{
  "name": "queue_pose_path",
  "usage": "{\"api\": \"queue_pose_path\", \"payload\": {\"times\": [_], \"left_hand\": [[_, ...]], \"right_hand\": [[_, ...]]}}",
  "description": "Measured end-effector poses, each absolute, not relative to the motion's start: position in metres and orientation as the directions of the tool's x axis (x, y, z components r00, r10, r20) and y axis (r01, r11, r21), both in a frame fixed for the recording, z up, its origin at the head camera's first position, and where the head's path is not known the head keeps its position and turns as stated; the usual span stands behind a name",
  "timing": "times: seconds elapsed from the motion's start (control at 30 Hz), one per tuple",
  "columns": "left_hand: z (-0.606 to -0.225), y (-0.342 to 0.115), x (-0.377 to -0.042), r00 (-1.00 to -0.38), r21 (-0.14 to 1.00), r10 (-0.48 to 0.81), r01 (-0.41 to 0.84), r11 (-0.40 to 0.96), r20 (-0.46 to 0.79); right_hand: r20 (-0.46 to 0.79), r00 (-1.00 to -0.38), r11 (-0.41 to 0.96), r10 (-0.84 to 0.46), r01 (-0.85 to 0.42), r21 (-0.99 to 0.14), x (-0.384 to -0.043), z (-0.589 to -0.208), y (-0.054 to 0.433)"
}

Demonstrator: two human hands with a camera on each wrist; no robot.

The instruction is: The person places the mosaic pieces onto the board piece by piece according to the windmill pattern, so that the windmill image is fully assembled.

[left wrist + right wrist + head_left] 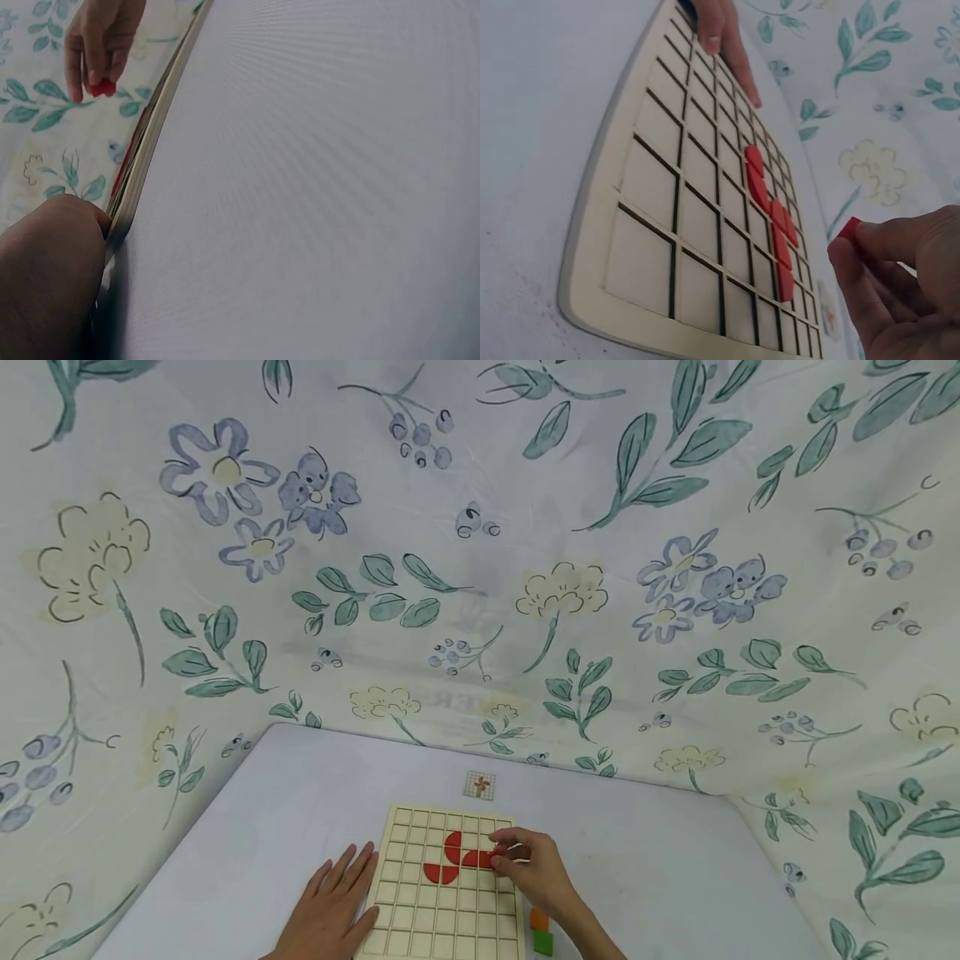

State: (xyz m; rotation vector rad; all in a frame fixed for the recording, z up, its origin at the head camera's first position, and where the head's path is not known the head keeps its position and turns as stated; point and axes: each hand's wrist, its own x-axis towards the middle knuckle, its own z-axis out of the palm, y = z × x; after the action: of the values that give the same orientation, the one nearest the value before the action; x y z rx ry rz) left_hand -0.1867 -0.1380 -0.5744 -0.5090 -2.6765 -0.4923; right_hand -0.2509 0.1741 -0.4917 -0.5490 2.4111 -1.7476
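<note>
A pale wooden grid board [420, 910] lies on the white table, with red pieces [453, 847] set in several of its squares near the far side. My right hand [534, 868] is over the board's right part and pinches a small red piece [848, 228] between thumb and fingertips, lifted off the grid in the right wrist view. My left hand [330, 902] lies flat with fingers straight, touching the board's left edge. Beyond the board's rim, the left wrist view also shows the red piece [102, 88] in the right hand's fingertips.
A small pattern card [480, 785] lies behind the board, showing a red pinwheel figure on a grid. Orange [539, 919] and green [543, 942] square pieces sit by the board's right edge, near the right forearm. A floral cloth [465, 610] rises behind the table.
</note>
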Motion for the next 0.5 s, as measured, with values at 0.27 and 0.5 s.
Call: {"api": "queue_pose_path", "payload": {"times": [0.27,0.5], "left_hand": [[-0.576,-0.138,-0.187,-0.859,0.257,0.280,0.413,0.874,0.428],[-0.577,-0.139,-0.187,-0.863,0.251,0.284,0.410,0.877,0.417]], "right_hand": [[0.080,-0.939,0.351,-0.333,-0.203,-0.914,-0.253,-0.503,0.164],[0.083,-0.936,0.389,-0.343,-0.222,-0.894,-0.252,-0.508,0.155]]}}
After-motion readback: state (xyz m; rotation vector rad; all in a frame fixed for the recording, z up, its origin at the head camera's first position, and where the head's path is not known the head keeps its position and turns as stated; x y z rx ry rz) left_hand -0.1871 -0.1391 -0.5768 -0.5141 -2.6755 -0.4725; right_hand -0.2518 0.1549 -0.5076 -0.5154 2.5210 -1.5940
